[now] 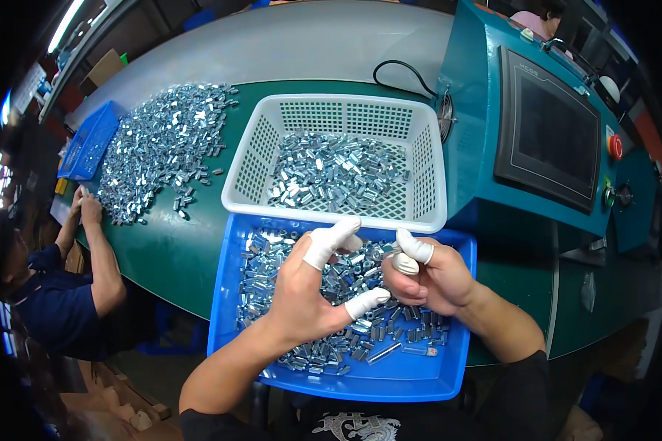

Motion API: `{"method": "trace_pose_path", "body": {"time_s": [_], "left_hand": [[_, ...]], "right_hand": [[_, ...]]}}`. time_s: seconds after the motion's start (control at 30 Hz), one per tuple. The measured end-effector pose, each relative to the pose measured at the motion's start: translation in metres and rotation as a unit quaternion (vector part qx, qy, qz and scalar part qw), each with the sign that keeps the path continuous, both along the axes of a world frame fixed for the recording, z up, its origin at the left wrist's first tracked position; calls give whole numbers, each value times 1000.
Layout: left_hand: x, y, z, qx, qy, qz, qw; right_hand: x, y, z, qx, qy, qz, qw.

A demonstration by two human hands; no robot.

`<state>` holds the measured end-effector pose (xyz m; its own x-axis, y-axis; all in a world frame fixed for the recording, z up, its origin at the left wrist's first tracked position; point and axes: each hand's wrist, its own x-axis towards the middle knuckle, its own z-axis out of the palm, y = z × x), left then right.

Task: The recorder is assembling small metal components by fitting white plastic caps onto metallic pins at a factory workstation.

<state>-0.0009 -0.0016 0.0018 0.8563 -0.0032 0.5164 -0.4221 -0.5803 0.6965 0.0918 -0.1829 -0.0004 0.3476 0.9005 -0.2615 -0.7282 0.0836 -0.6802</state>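
Observation:
My left hand is over a blue tray, its thumb and fingers spread apart around nothing, with white finger cots on the thumb and a finger. To its right, my right hand is closed in a pinch, white cots on its thumb and a finger. A metallic glint shows at the pinching tips; whether it is held or lies behind is hard to tell. Beneath both hands, the tray holds many small silver hexagonal metal nuts. A slim metal rod and a short clear tube lie near its front right.
Beyond the tray stands a white perforated basket with more nuts. A large heap of nuts and a small blue basket are at the left on the green table. A co-worker sits there. A teal machine with a screen stands right.

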Motion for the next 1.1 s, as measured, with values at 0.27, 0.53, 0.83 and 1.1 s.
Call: {"method": "trace_pose_path", "body": {"time_s": [0.27, 0.53, 0.83, 1.1], "left_hand": [[4, -8, 7, 15, -70, 10, 997], [-6, -4, 0, -12, 108, 28, 994], [-18, -3, 0, -276, 332, 19, 902], [-1, -9, -5, -68, 183, 92, 976]], "right_hand": [[0, -2, 4, 7, 11, 5, 1000], [-22, 1, 6, -73, -340, -116, 930], [-21, 14, -12, -17, -712, -175, 680], [-8, 2, -1, -118, -331, -124, 928]]}}
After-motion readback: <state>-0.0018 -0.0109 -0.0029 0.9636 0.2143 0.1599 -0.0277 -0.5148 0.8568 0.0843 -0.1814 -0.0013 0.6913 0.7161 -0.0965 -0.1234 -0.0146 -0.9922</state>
